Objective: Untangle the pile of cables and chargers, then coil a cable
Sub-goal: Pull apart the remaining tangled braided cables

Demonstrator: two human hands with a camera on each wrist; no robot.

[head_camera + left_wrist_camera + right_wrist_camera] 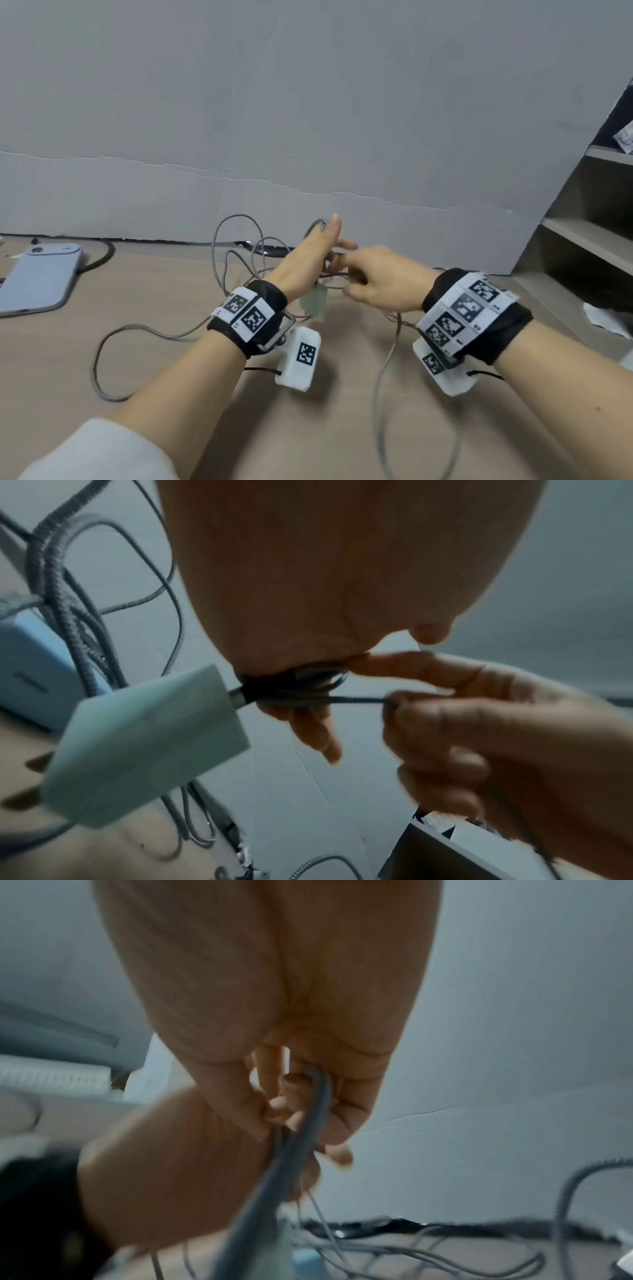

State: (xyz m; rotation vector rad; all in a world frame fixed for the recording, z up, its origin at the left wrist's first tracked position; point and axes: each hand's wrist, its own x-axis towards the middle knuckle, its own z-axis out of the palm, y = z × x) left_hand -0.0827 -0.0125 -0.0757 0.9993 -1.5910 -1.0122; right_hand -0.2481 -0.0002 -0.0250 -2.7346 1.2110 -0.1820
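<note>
1. The left hand (310, 262) was raised above the wooden desk (178, 284), its fingers closed round a small bundle of grey braided cable (301, 688) gathered in several turns; one finger stuck out straight beyond the bundle.
2. A pale green charger block (147, 748) hung from that bundle by a plug with a metal collar, dangling tilted just beneath the left hand and clear of the desk.
3. The right hand (380, 284) met the left in front of the grey wall, thumb and forefinger pinching a thin dark strand that ran taut from the bundle, the other fingers curled.
4. More braided cable (236, 246) rose in loose loops behind the hands and trailed across the desk to the left and down past the right wrist.
5. A light blue phone (37, 277) lay face down on the desk at far left, well apart from the hands.
6. Grey shelves (589, 236) stood at the right.
</note>
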